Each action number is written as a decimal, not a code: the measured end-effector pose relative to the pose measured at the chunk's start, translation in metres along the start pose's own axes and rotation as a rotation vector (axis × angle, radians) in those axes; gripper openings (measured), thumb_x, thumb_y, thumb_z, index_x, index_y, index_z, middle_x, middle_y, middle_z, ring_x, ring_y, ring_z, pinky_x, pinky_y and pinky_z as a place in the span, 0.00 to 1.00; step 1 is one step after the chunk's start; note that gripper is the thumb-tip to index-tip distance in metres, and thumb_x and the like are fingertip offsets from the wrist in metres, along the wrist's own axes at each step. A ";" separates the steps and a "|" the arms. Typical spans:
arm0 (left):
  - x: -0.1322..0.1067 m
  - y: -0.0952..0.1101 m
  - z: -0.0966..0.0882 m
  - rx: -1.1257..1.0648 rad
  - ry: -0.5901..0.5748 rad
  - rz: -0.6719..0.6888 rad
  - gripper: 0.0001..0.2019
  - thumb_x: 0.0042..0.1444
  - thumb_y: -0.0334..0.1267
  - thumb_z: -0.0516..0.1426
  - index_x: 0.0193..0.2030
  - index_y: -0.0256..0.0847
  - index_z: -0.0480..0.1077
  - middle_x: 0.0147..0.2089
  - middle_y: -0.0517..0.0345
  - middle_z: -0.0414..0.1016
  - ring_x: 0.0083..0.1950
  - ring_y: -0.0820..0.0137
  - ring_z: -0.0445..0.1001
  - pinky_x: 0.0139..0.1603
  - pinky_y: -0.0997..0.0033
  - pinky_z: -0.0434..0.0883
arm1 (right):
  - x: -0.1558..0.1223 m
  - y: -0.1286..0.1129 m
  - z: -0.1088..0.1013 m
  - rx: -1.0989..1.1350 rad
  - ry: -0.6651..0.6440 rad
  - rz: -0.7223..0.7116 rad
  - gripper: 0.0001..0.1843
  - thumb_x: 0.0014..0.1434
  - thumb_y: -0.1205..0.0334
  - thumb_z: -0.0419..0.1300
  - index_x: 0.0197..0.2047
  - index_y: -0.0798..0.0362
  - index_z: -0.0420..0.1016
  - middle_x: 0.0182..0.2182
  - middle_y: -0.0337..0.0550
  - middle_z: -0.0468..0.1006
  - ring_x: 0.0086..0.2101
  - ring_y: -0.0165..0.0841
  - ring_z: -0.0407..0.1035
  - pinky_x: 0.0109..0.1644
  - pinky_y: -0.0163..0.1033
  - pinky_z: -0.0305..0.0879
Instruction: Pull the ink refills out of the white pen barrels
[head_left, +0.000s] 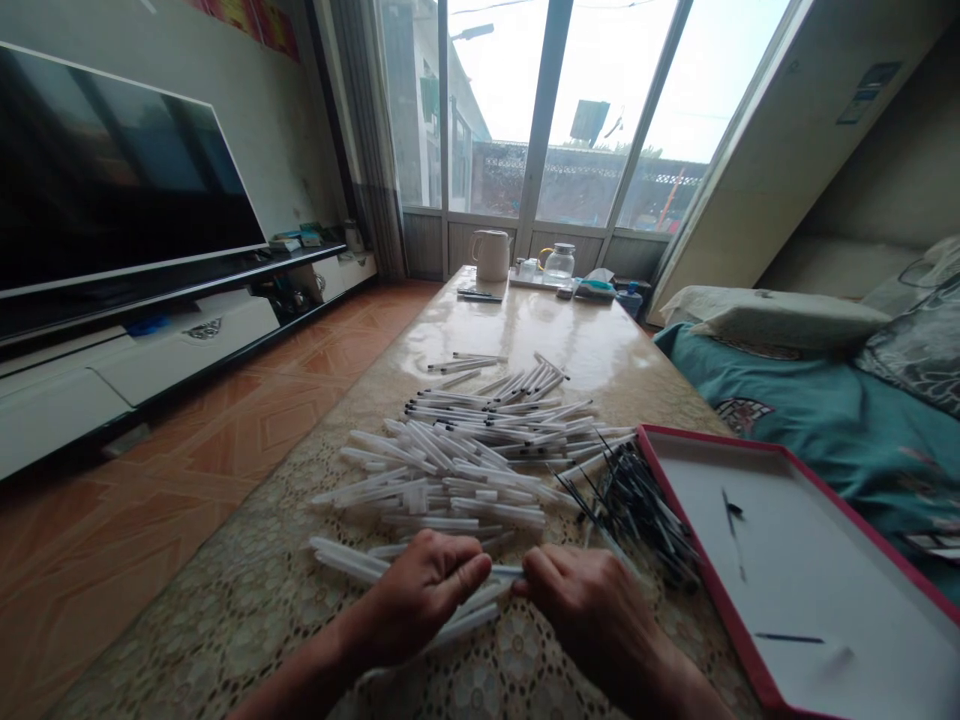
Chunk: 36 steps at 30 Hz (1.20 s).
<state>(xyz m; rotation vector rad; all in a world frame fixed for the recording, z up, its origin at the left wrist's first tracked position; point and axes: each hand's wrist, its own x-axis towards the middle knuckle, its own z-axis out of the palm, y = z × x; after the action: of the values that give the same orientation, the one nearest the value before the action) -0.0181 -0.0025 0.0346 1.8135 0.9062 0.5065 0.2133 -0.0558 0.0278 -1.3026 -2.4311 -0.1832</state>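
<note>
As the left hand (431,578) faces the right hand (585,595), 1 pale rod (508,571) spans the gap

Both hands are clenched on it, left clasping, right pinching, its ends hidden, low over the patterned tablecloth (255,600)! Just beyond, white tubes (427,450) sprawl in a wide heap, some dark-tipped. And out by the right hand, thin black sticks (646,510) tangle against the red-rimmed tray (795,560), with 2 dark pieces (790,638) loose inside.
</note>
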 end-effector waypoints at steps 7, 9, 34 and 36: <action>0.000 -0.005 -0.057 -0.001 0.409 -0.029 0.20 0.57 0.51 0.52 0.21 0.40 0.60 0.19 0.66 0.56 0.21 0.75 0.54 0.21 0.78 0.55 | -0.006 0.040 -0.006 0.116 0.262 0.353 0.19 0.69 0.55 0.44 0.28 0.51 0.64 0.20 0.37 0.69 0.19 0.28 0.64 0.25 0.32 0.54; -0.004 -0.002 -0.063 0.196 0.337 -0.004 0.19 0.57 0.48 0.54 0.21 0.38 0.68 0.21 0.63 0.62 0.25 0.73 0.61 0.26 0.76 0.58 | -0.003 0.035 0.001 0.198 0.160 0.327 0.17 0.69 0.56 0.44 0.32 0.51 0.67 0.24 0.40 0.74 0.24 0.30 0.69 0.28 0.32 0.58; 0.014 -0.007 0.024 -0.797 0.173 -0.109 0.14 0.46 0.43 0.67 0.33 0.33 0.76 0.20 0.59 0.73 0.20 0.76 0.68 0.18 0.81 0.63 | 0.011 -0.018 0.019 0.824 -0.002 0.381 0.19 0.68 0.52 0.44 0.33 0.53 0.68 0.24 0.39 0.71 0.25 0.29 0.66 0.29 0.32 0.59; 0.013 -0.008 0.019 -0.853 0.266 -0.119 0.14 0.46 0.43 0.67 0.34 0.34 0.76 0.22 0.59 0.74 0.21 0.77 0.68 0.20 0.81 0.64 | 0.009 -0.013 0.017 0.989 0.041 0.521 0.24 0.68 0.47 0.42 0.29 0.53 0.65 0.20 0.35 0.65 0.19 0.26 0.61 0.23 0.30 0.56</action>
<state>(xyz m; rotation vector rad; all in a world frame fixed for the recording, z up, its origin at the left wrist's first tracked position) 0.0007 -0.0021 0.0184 0.9263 0.7919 0.9064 0.1937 -0.0515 0.0161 -1.3016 -1.6241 0.9765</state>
